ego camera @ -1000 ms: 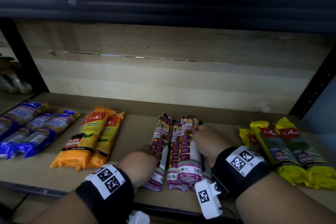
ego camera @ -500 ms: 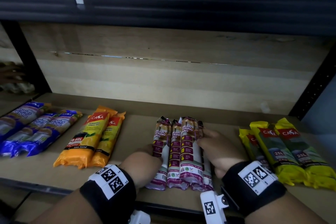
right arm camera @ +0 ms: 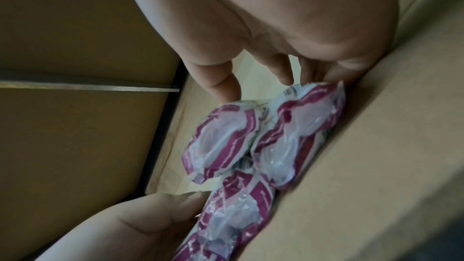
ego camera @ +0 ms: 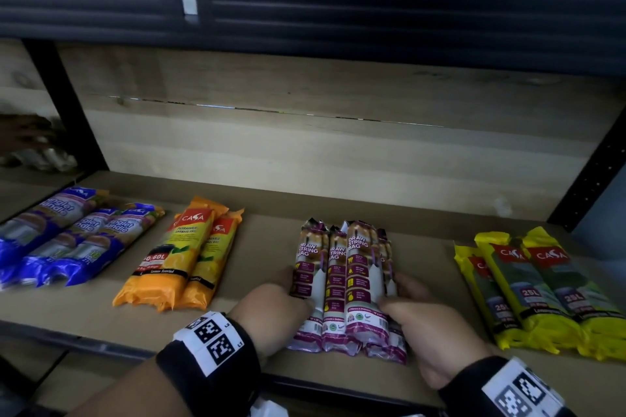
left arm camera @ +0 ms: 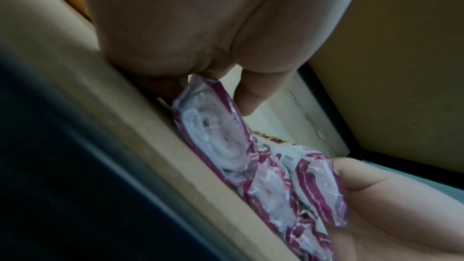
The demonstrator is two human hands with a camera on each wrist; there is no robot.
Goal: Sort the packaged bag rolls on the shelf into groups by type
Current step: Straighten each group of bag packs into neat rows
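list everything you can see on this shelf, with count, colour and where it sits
blue packs: three, blue, far left of the shelf
orange packs: two, orange, left of centre
draw string bag packs: at least four, purple and white, centre, pressed side by side
yellow packs: three, yellow, right end
shelf: one, tan board, black frame
left hand: against the left side of the purple group
right hand: against its right side, thumb on top
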